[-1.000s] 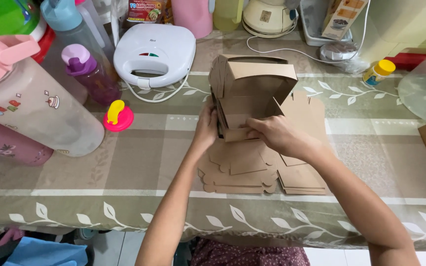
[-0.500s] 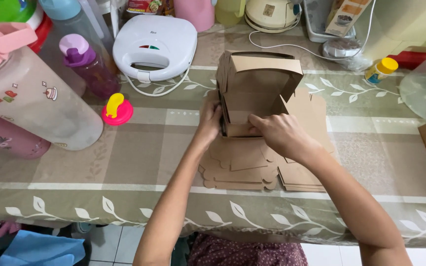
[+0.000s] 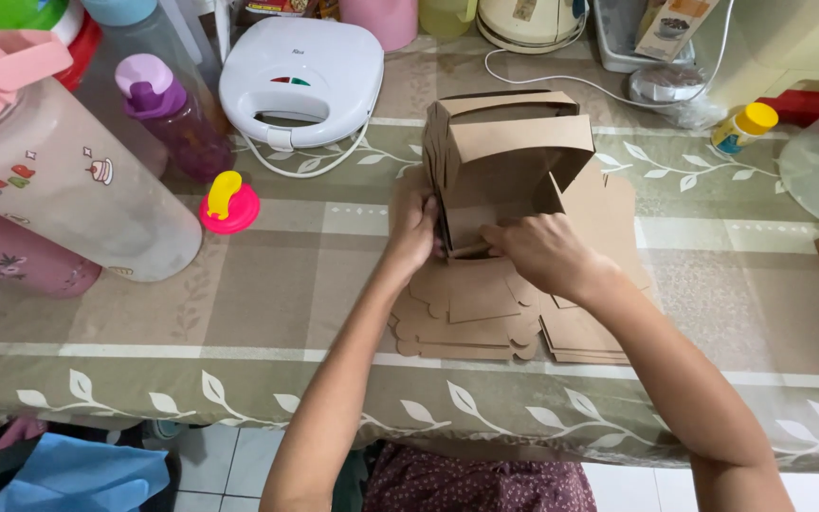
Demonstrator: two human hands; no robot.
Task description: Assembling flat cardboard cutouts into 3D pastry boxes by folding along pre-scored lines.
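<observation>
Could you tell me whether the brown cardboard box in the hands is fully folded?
Partly folded: the cardboard box stands with walls up, lid flap raised, while the right hand presses a front flap.

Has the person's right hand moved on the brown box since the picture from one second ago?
Yes. The right hand has shifted left along the cardboard box, towards the left hand, judged against the flat cardboard stack beneath, which has stayed put.

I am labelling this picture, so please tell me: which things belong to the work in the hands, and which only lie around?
In use:
half-folded brown cardboard box
stack of flat brown cardboard blanks
left hand
right hand

Lying about:
white sandwich maker
purple-capped bottle
pink and yellow lid
yellow-capped small bottle
</observation>
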